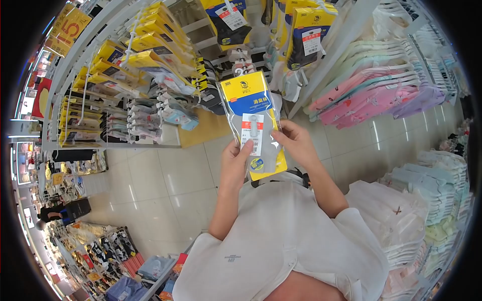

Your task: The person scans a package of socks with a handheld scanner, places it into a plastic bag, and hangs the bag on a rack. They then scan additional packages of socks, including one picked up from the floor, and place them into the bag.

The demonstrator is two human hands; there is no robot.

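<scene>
A clear packet of grey socks (pixel 271 148) with a yellow and blue header is held upright before my chest. On its front is a white and red price tag (pixel 252 128). My left hand (pixel 234 163) grips the packet's lower left edge, with the thumb on the tag. At the packet's right edge, my right hand (pixel 293 143) pinches it between thumb and fingers. Both hands touch the same packet.
Yellow sock packets (pixel 173 47) hang on rack hooks at the upper left, and more (pixel 311 30) hang ahead. Pink garments (pixel 371 95) hang at the right. White clothes (pixel 391 210) are at the lower right. A sock display (pixel 103 251) stands lower left.
</scene>
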